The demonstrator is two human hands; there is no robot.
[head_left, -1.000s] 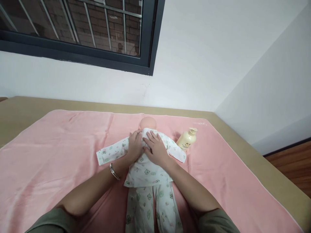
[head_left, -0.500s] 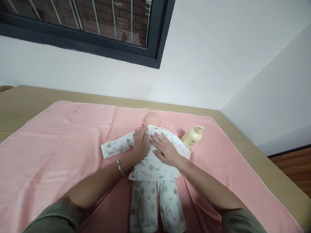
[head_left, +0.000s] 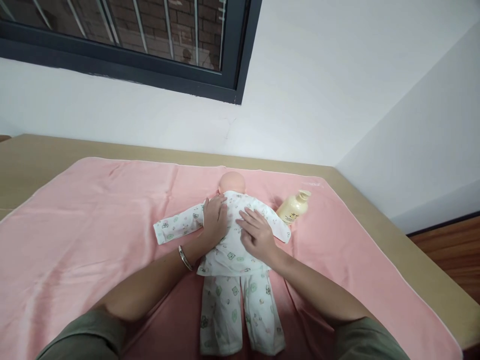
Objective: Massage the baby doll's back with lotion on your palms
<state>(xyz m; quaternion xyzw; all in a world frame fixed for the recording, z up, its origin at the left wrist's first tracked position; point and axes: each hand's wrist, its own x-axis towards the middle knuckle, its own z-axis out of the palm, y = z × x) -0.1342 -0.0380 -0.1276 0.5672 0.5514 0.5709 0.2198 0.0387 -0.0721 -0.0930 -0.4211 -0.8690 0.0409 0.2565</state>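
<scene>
A baby doll point(head_left: 232, 182) lies with its bald head toward the wall, its face not visible. It wears a white printed long-sleeved top point(head_left: 229, 257) and matching trousers point(head_left: 222, 315). My left hand point(head_left: 215, 218) rests on the left side of the doll's upper body near the shoulder, fingers extended. On the right side of the top lies my right hand point(head_left: 257, 234), fingers stretched out and slightly bent, holding nothing. A cream pump-type bottle point(head_left: 294, 207) lies tilted beside the doll's right-hand sleeve.
Under the doll a pink cloth point(head_left: 123, 200) covers much of a wooden table point(head_left: 378, 227). A white wall point(head_left: 292, 100) with a dark-framed window point(head_left: 228, 82) stands behind it. At the lower right is a brown wooden surface point(head_left: 450, 250).
My right hand has shifted slightly to the right across the doll's top, its fingers more bent. My left hand stays in place. The whole view has moved a little.
</scene>
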